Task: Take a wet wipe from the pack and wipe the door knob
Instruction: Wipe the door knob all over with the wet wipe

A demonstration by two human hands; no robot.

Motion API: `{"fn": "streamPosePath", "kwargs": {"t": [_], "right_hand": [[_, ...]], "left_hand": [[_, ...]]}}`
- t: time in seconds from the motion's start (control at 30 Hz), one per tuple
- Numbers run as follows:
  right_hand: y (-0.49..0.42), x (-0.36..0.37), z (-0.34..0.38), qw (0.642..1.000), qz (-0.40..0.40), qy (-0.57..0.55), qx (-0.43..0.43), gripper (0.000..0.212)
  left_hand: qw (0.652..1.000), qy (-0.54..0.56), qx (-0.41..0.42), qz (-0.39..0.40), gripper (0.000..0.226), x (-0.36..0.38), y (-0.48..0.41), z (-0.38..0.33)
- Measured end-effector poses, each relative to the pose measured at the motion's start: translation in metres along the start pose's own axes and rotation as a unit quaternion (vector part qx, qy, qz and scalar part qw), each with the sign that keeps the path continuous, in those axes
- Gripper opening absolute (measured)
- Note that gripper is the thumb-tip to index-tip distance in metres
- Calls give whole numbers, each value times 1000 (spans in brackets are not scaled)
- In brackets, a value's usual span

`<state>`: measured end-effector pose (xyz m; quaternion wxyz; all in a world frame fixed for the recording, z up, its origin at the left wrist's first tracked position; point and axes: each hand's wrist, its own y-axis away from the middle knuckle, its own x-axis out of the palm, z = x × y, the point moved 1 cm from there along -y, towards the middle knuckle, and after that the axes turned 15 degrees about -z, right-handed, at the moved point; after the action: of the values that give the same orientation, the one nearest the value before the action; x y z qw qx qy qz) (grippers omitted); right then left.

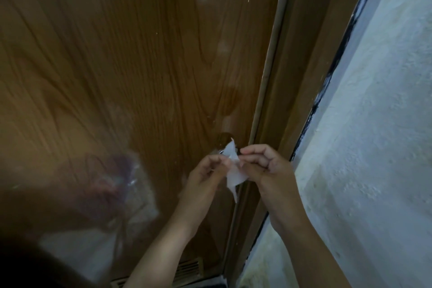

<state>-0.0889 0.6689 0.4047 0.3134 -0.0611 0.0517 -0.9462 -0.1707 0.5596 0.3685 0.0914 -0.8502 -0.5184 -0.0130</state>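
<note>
Door knob (225, 141) mostly hidden behind wet wipe (233, 170), forearms cut off below

left hand (205, 176): raised, fingers curled, thumb and fingertips pinched shut, knuckles up-left
right hand (264, 166): raised, level with left, fingers curled in, index and thumb pinched shut
hands: close together, fingertips facing, nearly touching
left forearm: bare, enters from bottom centre, angled up-right
right forearm: bare, enters from bottom right, angled up-left

The door (140, 54) is glossy brown with darker wood grain; the wipe (233, 170) is white; the wall (374, 147) is pale, mottled grey-green.
</note>
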Motion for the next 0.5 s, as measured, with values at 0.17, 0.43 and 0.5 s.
{"fn": "streamPosePath", "kwargs": {"t": [0.17,0.43,0.5], "right_hand": [[1,0,3,1000,15,-18,8,17],[-14,-18,2,898,-134,313,-278,22],[-16,-19,-2,865,-122,388,-294,20]], "left_hand": [[996,53,-57,-31,17,0,-3,2],[957,177,-161,-162,6,-16,-14,9],[948,201,-192,-157,8,-16,-15,14]]}}
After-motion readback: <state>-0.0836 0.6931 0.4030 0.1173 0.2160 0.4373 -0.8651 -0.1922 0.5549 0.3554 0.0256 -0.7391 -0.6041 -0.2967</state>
